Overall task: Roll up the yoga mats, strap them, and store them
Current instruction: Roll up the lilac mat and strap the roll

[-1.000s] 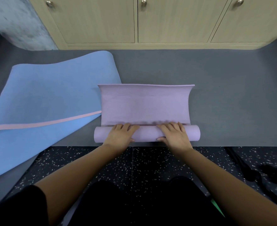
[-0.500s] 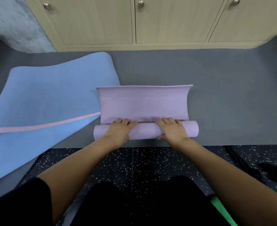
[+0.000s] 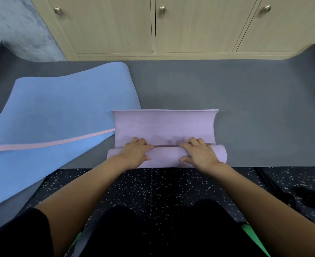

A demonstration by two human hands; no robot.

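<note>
The purple mat (image 3: 165,127) lies partly rolled on a grey mat (image 3: 245,93), with the roll nearest the person. The unrolled length extends flat beyond the fingertips towards the cabinet (image 3: 153,25).

Left hand (image 3: 136,153): palm down on the left part of the roll, forearm reaching forward from the lower left. The fingers (image 3: 140,141) lie close together and curve over the top of the roll. Their tips sit at the seam where the roll meets the flat length. The thumb is spread inward on the near face of the roll, so the hand grips it between fingers and thumb.

Right hand (image 3: 201,154): mirrored pose on the right part of the roll, forearm entering from the lower right. The fingers (image 3: 195,142) are together and curved over the top, tips at the same seam, with the thumb on the near face, so the roll is held the same way.

Between the two sets of fingertips a bare stretch of the seam shows as a dark line. Both roll ends stick out past the outer fingers.

To the left of the left fingers, a blue mat (image 3: 50,108) lies spread open with a pink underside edge turned up, and it passes under the purple mat's left corner. Behind the wrists is speckled dark floor (image 3: 153,184). To the right of the right forearm, well apart from the fingers, lies a black strap (image 3: 305,198). Its form is hard to make out.
</note>
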